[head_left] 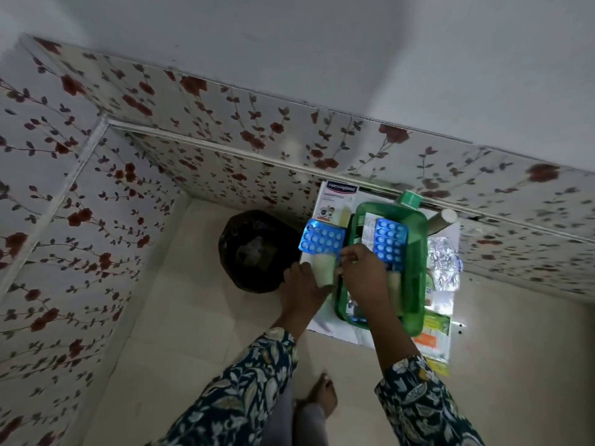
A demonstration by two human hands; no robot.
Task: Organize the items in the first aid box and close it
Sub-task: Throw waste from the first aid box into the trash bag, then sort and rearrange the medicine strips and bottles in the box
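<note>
The green first aid box [343, 304] lies open on a white surface, its translucent green lid [417, 284] lying over its right side. Inside it rest a blue blister pack [390, 244] and some paper packets. My right hand [365, 278] hovers over the box's left rim and pinches the edge of a second blue blister pack [322, 240], held just left of the box. My left hand [301, 286] is beside it, shut on a pale roll [323, 268] under that pack. A plaster carton [335, 201] lies beyond them.
A silver foil strip [446, 265], a white bottle [442, 220] and green and orange packets [431, 336] lie right of the box. A black waste bin [257, 249] stands on the floor to the left. Flowered wall panels close in behind and on the left.
</note>
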